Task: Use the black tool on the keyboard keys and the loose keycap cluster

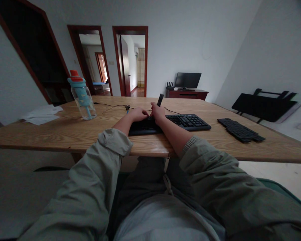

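black keyboard (190, 122) lay on the table (55, 135) | right hand (158, 113) gripped a dark stick (160, 99) over it | left hand (139, 114) was half curled there too, any hold i couldn't tell | black pieces (240, 130) lay rightward

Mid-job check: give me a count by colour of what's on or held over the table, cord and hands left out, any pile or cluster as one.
Black: 3 (keyboard, stick-like object in the right hand, cluster of flat pieces)
White: 1 (paper pile)
Clear and blue, red top: 1 (bottle)
Total: 5
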Action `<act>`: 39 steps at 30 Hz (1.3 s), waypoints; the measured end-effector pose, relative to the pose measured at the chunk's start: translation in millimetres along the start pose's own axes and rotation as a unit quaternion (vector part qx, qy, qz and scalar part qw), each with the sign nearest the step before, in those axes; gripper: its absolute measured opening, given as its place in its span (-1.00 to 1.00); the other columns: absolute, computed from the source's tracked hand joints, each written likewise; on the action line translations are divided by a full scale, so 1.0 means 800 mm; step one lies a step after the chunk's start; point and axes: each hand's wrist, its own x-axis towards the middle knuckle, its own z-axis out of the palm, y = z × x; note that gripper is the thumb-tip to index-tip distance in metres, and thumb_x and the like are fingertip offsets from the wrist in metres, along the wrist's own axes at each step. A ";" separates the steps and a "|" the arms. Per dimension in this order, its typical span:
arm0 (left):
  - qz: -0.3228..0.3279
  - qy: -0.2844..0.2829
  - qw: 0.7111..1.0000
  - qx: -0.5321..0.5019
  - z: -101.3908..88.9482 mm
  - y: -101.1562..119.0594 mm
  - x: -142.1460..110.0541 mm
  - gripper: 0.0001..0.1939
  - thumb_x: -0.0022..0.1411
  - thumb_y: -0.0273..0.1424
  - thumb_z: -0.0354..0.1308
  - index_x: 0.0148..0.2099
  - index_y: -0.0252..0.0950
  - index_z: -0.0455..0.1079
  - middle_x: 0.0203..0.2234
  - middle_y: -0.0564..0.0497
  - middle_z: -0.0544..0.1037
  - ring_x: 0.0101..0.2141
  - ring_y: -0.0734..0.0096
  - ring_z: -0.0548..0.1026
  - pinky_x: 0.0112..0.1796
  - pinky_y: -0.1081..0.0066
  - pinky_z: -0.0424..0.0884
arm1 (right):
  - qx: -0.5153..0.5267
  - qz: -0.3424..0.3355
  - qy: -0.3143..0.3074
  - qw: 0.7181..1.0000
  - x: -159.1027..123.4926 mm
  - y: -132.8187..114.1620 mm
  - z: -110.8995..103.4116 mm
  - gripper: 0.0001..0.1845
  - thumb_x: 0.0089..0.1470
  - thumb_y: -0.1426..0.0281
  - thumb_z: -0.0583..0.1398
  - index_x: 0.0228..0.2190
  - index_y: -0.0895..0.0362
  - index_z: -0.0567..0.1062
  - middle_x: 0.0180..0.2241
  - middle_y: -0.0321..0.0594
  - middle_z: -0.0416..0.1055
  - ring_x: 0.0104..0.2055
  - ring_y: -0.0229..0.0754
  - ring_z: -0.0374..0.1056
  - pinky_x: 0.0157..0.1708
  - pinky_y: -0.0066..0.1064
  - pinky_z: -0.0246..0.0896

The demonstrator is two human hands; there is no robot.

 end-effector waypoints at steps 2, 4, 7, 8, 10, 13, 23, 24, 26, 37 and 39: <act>-0.008 -0.004 1.000 0.003 0.000 0.000 0.000 -0.65 0.26 -0.42 0.14 0.00 -0.26 0.67 -0.19 -0.04 0.71 -0.17 0.24 0.61 -0.14 0.42 0.45 | -0.009 -0.014 0.008 1.000 -0.001 -0.001 0.002 -0.70 0.20 0.27 0.21 -0.51 0.09 0.31 -0.61 -0.38 0.22 -0.65 -0.32 0.15 -0.66 -0.45 0.10; -0.010 -0.002 1.000 0.010 0.001 -0.001 0.000 -0.65 0.27 -0.42 0.13 0.01 -0.23 0.67 -0.18 -0.02 0.71 -0.16 0.26 0.61 -0.13 0.43 0.45 | -0.018 -0.020 0.009 1.000 -0.002 -0.002 0.003 -0.68 0.23 0.26 0.20 -0.51 0.09 0.31 -0.62 -0.38 0.22 -0.64 -0.31 0.16 -0.67 -0.47 0.09; -0.010 0.000 1.000 0.016 0.002 -0.003 0.003 -0.65 0.29 -0.42 0.12 0.01 -0.23 0.67 -0.17 -0.03 0.71 -0.15 0.25 0.61 -0.13 0.43 0.45 | -0.038 -0.021 0.009 0.999 -0.002 -0.003 0.008 -0.66 0.26 0.25 0.19 -0.51 0.09 0.31 -0.62 -0.36 0.22 -0.62 -0.31 0.17 -0.65 -0.47 0.07; -0.010 0.001 1.000 0.015 0.002 -0.004 0.004 -0.65 0.29 -0.42 0.12 0.01 -0.24 0.67 -0.16 -0.04 0.71 -0.15 0.25 0.61 -0.13 0.42 0.46 | -0.047 -0.025 0.009 0.999 -0.001 -0.002 0.010 -0.66 0.26 0.24 0.18 -0.52 0.10 0.31 -0.62 -0.35 0.23 -0.60 -0.31 0.17 -0.64 -0.47 0.07; -0.012 0.004 1.000 0.014 0.004 -0.006 0.006 -0.66 0.30 -0.42 0.12 -0.01 -0.26 0.67 -0.15 -0.06 0.71 -0.14 0.24 0.61 -0.12 0.41 0.46 | -0.064 -0.043 0.014 0.997 0.001 0.001 0.013 -0.65 0.27 0.23 0.17 -0.52 0.10 0.32 -0.60 -0.34 0.24 -0.57 -0.30 0.19 -0.61 -0.47 0.06; -0.022 0.014 1.000 0.015 0.006 -0.008 0.008 -0.68 0.28 -0.42 0.13 -0.04 -0.27 0.68 -0.16 -0.07 0.71 -0.12 0.22 0.61 -0.09 0.40 0.46 | -0.076 -0.068 0.027 0.994 0.005 0.007 0.015 -0.65 0.28 0.20 0.15 -0.50 0.11 0.34 -0.56 -0.32 0.26 -0.54 -0.29 0.20 -0.57 -0.46 0.07; -0.051 0.011 0.999 0.009 0.000 0.004 -0.001 -0.73 0.33 -0.41 0.16 -0.08 -0.33 0.68 -0.16 -0.15 0.71 -0.13 0.16 0.62 -0.11 0.39 0.45 | -0.179 -0.171 -0.025 0.969 -0.004 0.005 0.019 -0.60 0.22 0.22 0.19 -0.60 0.07 0.28 -0.63 -0.32 0.21 -0.53 -0.24 0.18 -0.46 -0.42 0.08; -0.049 0.012 0.999 0.016 0.001 0.004 -0.001 -0.73 0.32 -0.43 0.16 -0.07 -0.33 0.67 -0.14 -0.16 0.70 -0.11 0.16 0.62 -0.10 0.40 0.45 | -0.191 -0.188 -0.036 0.963 -0.006 0.005 0.020 -0.60 0.21 0.23 0.20 -0.61 0.07 0.28 -0.63 -0.32 0.20 -0.52 -0.24 0.18 -0.44 -0.41 0.08; -0.045 0.019 0.998 0.026 0.001 0.003 0.000 -0.73 0.29 -0.47 0.17 -0.06 -0.32 0.67 -0.09 -0.17 0.69 -0.08 0.17 0.61 -0.09 0.42 0.44 | -0.209 -0.219 -0.053 0.951 -0.008 0.006 0.022 -0.61 0.21 0.26 0.19 -0.61 0.08 0.29 -0.63 -0.33 0.18 -0.51 -0.24 0.17 -0.43 -0.41 0.07; -0.049 0.016 0.999 -0.004 0.002 -0.004 0.001 -0.68 0.26 -0.43 0.17 -0.03 -0.25 0.69 -0.20 -0.04 0.72 -0.18 0.26 0.62 -0.14 0.46 0.45 | -0.012 -0.077 0.026 0.997 0.004 -0.010 0.005 -0.66 0.26 0.24 0.13 -0.52 0.07 0.26 -0.63 -0.41 0.14 -0.63 -0.33 0.08 -0.65 -0.49 0.03; -0.054 0.017 0.998 -0.005 0.001 -0.004 0.001 -0.68 0.24 -0.44 0.18 -0.03 -0.24 0.69 -0.21 -0.02 0.72 -0.20 0.28 0.61 -0.16 0.49 0.45 | 0.036 -0.055 0.039 0.997 0.002 -0.019 0.000 -0.68 0.26 0.25 0.13 -0.51 0.06 0.23 -0.64 -0.44 0.10 -0.66 -0.36 0.03 -0.68 -0.51 0.02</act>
